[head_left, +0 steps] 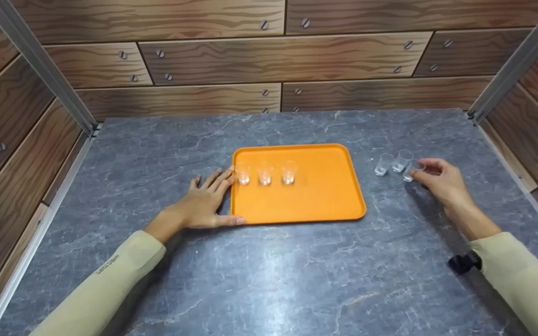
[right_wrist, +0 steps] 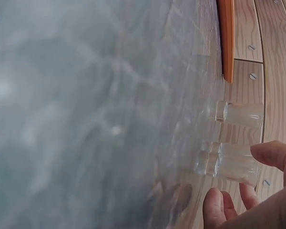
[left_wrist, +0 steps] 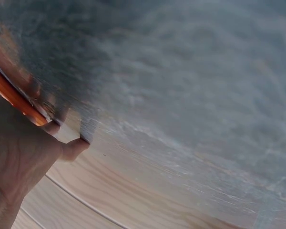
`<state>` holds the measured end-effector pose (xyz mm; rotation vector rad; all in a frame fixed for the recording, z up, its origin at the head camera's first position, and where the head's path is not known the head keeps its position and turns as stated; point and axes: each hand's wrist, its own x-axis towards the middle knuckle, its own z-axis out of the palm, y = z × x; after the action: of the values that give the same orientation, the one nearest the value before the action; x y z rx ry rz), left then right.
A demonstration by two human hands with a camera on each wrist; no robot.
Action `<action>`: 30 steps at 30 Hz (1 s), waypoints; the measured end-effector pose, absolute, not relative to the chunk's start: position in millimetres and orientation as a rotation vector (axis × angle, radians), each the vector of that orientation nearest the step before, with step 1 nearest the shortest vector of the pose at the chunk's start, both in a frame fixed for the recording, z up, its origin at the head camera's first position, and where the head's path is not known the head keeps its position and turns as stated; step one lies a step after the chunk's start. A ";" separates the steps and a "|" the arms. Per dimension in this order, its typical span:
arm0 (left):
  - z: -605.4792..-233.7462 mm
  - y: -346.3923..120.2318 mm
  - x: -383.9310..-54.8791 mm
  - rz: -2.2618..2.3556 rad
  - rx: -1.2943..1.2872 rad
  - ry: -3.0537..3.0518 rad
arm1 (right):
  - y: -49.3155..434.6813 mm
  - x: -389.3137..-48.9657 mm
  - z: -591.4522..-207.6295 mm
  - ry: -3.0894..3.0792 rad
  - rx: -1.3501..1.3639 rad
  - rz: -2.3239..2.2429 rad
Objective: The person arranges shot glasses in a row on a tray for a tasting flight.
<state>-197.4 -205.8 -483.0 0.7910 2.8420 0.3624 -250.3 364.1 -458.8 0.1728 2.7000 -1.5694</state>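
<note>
Left hand: fingers spread and straight, gripping nothing; fingertips lay at the tray's left rim, thumb at its near left corner.

Tray, orange, rounded corners: lay flat on the grey marbled table.

Row of three small clear glasses, on the tray, upright, apart from one another: left glass, just inside the rim beside the left fingertips; middle glass; right glass, near the tray's centre.

Cluster of three like glasses, on the table beyond the tray's right side: outer glass, nearest the tray; far glass; near glass, closest to the person.

Right hand: thumb and fingers pinched about the upper part of the near glass; firmness of hold could not be told.

Step in hand, as judged: taking up the near glass while the left hand steadied the tray. The next move seemed to call for a secure pinch and a straight lift, without knocking the far glass close beside it.

Hard to make out: the clear rims, faint against orange; the near glass's rim, partly behind the thumb; in the right wrist view, two glasses overlapped; in the left wrist view, the tray showed only as a sliver of edge. Both sleeves were cut off by the frame.
</note>
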 end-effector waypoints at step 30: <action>-483.1 -206.4 -196.2 0.372 0.794 2.852 | 360.9 -246.6 -454.9 2.604 0.197 -1.771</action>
<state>-196.2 -206.4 -483.1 0.7939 2.8519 0.3718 -246.6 360.9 -454.9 0.1972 2.6042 -1.7711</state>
